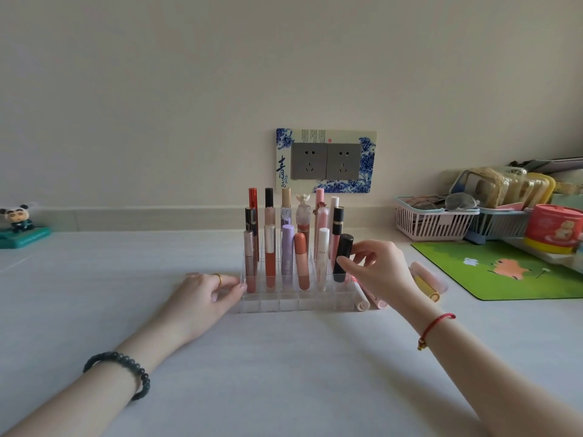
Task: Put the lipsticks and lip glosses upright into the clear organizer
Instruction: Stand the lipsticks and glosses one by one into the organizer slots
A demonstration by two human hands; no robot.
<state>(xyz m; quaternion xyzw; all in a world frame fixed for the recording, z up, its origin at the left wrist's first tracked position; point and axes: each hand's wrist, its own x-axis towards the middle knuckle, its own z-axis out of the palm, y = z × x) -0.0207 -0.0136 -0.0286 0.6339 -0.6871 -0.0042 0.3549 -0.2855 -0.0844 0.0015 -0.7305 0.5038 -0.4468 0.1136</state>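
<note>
A clear organizer (277, 305) stands mid-table, holding several upright lipsticks and glosses in its back rows; its front row of cells holds nothing. My right hand (373, 268) grips a black lipstick (344, 252), which stands upright in a right-end cell of the organizer. My left hand (209, 290) rests on the table with fingertips touching the organizer's left wall. Loose tubes lie right of the organizer: a white one (359, 298), a pink one (377, 301), a yellow one (426, 287) and a pale pink one (430, 275).
A green mat (504, 269) lies at the right. Behind it stand a pink basket (432, 223) with glasses, a blue basket and a red tin (553, 228). A panda figure (20, 223) sits far left. A wall socket (326, 160) is behind the organizer.
</note>
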